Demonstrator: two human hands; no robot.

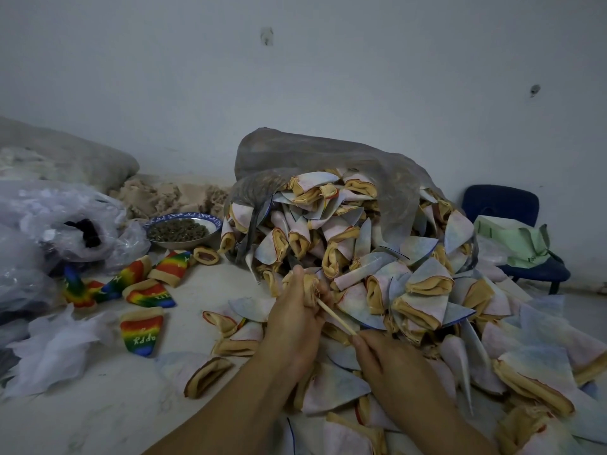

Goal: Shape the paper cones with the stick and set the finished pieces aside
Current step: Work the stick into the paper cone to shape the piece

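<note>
A person's left hand (297, 310) closes its grip around a tan-rimmed paper cone (308, 284) just in front of a grey sack (312, 152). The right hand (391, 356) pinches the near end of a thin stick (336, 318), whose far end is lost in the cone's mouth. A heap of pale cones (377, 257) spills from the sack across the tabletop (98, 415) and toward the camera. These seem to be the unworked stock. Left of the sack, beside a patterned bowl (182, 229), lies a handful of rainbow pieces (149, 295), apparently the finished ones set aside. By that count the job looks barely begun, with only a few done and dozens waiting.
</note>
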